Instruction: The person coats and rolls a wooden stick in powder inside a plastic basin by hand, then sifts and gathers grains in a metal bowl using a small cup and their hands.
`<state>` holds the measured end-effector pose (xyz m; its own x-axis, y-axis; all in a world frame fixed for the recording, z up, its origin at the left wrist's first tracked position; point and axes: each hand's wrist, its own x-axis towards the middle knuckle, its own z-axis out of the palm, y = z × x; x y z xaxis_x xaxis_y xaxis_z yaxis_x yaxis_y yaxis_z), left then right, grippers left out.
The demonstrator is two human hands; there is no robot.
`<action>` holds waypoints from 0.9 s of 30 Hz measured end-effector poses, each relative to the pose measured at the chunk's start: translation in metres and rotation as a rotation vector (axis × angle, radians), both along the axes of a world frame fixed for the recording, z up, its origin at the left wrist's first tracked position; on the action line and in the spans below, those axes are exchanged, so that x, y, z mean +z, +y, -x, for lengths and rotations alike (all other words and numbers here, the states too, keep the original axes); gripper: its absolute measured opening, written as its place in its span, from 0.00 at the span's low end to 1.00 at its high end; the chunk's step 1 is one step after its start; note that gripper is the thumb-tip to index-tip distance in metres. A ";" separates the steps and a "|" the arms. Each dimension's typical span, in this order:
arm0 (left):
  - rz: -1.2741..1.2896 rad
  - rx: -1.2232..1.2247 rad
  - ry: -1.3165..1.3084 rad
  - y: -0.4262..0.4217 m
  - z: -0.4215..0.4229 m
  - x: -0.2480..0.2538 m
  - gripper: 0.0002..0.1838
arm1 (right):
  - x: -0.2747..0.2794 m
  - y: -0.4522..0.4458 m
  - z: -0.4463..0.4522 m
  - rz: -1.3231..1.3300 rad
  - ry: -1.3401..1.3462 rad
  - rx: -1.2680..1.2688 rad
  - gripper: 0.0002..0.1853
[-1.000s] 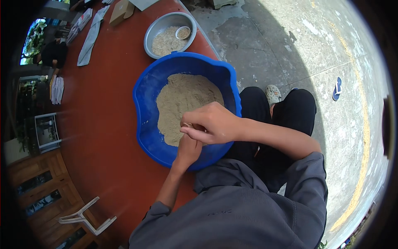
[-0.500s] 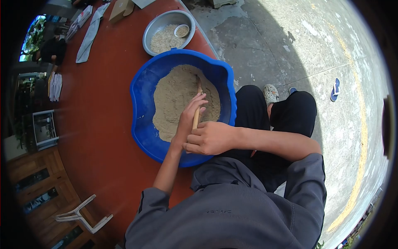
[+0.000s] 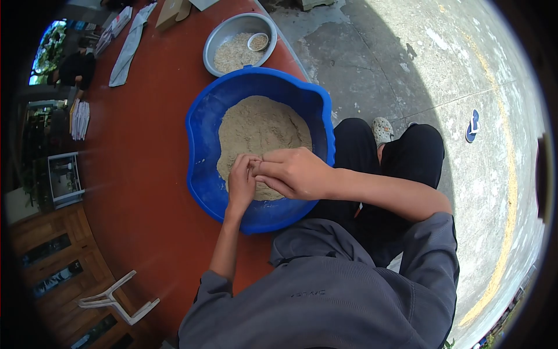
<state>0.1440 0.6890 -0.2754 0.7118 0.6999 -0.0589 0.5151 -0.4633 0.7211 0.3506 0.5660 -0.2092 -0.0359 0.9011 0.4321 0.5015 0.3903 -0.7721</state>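
A big blue basin [image 3: 200, 104] holds a wide bed of fine tan powder [image 3: 264, 119]. My left hand [image 3: 241, 179] is over the near part of the powder, its fingers curled and closed. My right hand [image 3: 299, 173] reaches across from the right, and its pinched fingertips meet the left fingers. Anything held between them is hidden. Just beyond the basin stands a grey metal bowl [image 3: 210, 52] of pale flaky material [image 3: 232, 55], with a small round cup [image 3: 257, 42] resting in it.
The basin and bowl sit on a red-brown surface [image 3: 133, 168]. A grey cloth strip [image 3: 131, 49] and a cardboard box [image 3: 172, 14] lie farther off. My legs [image 3: 354, 151] are right of the basin. Concrete floor [image 3: 383, 64] with a blue sandal [image 3: 472, 126] lies beyond.
The wooden stick that showed between my hands is no longer visible. My left hand has drawn back and curled; my right hand has moved up and forward to meet it.
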 end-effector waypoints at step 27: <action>-0.136 -0.070 0.010 0.016 -0.010 -0.015 0.11 | -0.015 -0.006 0.015 -0.264 -0.247 0.167 0.08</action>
<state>0.1539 0.7054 -0.2908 0.7590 0.6505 0.0257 0.4851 -0.5915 0.6441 0.3356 0.5600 -0.2246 -0.3048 0.7329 0.6083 0.5726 0.6513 -0.4979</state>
